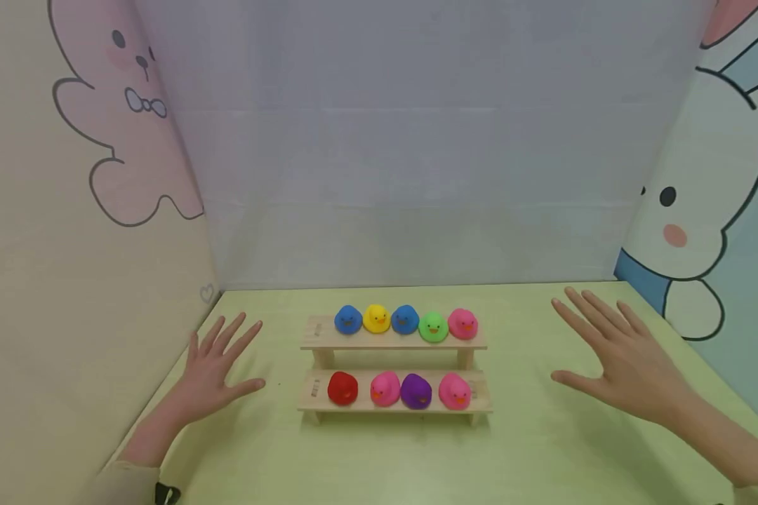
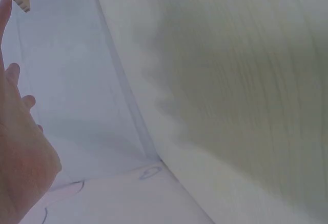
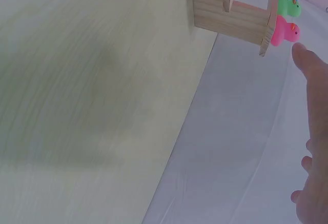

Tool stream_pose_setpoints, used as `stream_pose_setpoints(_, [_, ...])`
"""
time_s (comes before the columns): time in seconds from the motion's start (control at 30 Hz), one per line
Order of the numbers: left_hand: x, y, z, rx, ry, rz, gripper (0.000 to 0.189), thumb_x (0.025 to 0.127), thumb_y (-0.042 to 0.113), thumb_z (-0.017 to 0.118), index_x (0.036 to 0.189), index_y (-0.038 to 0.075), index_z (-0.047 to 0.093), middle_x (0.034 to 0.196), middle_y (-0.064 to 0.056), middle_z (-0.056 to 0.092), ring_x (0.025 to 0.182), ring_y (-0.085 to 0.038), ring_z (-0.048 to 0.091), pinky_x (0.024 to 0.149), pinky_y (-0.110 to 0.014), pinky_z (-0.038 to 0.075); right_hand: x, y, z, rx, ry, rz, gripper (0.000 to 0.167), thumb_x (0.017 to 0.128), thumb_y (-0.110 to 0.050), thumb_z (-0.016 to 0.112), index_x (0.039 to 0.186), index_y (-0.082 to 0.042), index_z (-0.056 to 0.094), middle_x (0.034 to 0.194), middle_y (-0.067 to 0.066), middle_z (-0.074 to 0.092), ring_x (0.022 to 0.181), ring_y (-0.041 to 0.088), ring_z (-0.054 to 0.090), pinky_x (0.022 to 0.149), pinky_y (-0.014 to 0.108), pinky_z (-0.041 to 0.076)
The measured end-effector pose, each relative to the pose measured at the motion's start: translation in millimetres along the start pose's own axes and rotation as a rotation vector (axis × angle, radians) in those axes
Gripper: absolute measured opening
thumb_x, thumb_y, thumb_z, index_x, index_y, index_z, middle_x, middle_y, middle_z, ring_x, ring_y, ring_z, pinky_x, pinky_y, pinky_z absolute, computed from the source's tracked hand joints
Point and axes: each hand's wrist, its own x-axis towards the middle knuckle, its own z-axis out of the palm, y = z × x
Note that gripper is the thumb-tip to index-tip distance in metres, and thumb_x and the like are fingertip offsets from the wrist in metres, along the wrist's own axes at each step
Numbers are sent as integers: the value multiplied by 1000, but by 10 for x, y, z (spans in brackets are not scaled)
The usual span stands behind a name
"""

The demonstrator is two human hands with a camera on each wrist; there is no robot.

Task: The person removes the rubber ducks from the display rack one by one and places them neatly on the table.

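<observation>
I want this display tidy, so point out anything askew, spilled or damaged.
The red duck on the lower shelf looks odd: no clear eyes or beak show on it, unlike the pink duck next to it, so it may be turned away. Nothing appears spilled or damaged.

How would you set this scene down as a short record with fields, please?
Support: two-tier wooden rack on a pale green table
Upper tier, left to right: blue duck, yellow duck, second blue duck, green duck, pink duck
Lower tier, left to right: red duck, second pink duck, purple duck, third pink duck
Total ducks: nine
Left hand: fingers spread, left of the rack, holding nothing
Right hand: fingers spread, right of the rack, holding nothing
</observation>
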Motion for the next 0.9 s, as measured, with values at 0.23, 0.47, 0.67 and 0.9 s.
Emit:
stream_pose_setpoints(0.23, [2,47,69,-186,-3,-28,88,74,43,71,145,21,23,151,-6,13,135,-38,2,97,-67,0,190,-127,24,115,71,-2,90,67,-48,72,141,-15,34,147,5,25,132,28,27,108,46,11])
stream_pose_setpoints(0.47, [6,98,140,-395,-38,-79,90,75,33,73,146,24,18,151,-3,11,135,-34,7,92,-67,16,361,-234,65,207,125,-17,88,66,-42,76,140,-14,36,145,4,31,128,28,33,105,46,19])
stream_pose_setpoints(0.67, [15,218,164,-566,-76,-107,89,78,27,71,146,23,14,150,-2,12,133,-32,15,92,-65,23,474,-324,108,291,99,21,89,66,-38,78,141,-18,34,145,0,30,129,26,32,98,53,27])
stream_pose_setpoints(0.9, [15,351,188,-814,-146,-170,81,83,19,67,145,25,15,148,-10,17,125,-42,34,93,-55,35,574,-424,194,356,93,28,86,68,-33,78,141,-19,35,144,2,33,128,25,33,95,56,28])
